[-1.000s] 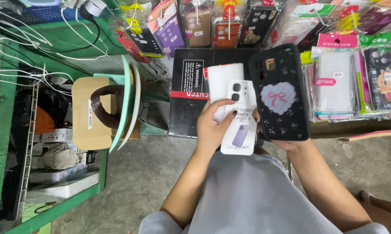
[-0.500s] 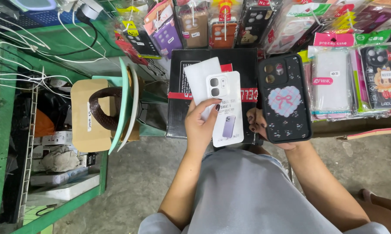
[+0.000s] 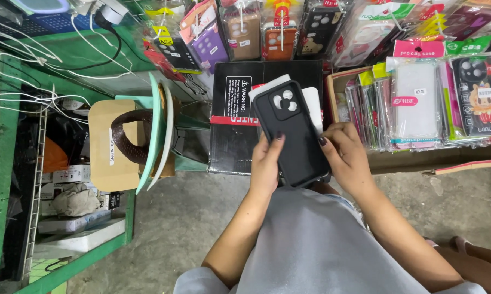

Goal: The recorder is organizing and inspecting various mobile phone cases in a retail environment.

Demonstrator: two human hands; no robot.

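Plain black, matte phone case with rounded corners and a camera cut-out near its far end. Held off the ground, tilted, far end leaning left, back face up. Behind it, a flat white card-like piece shows past its far and right edges, touching it.

Your black phone case is covering most of the white card behind it, so only its edges are peeking out. Your left hand and right hand are hiding the case's lower sides. The hanging packaged cases are running off the top edge, and your legs are leaving the frame below.
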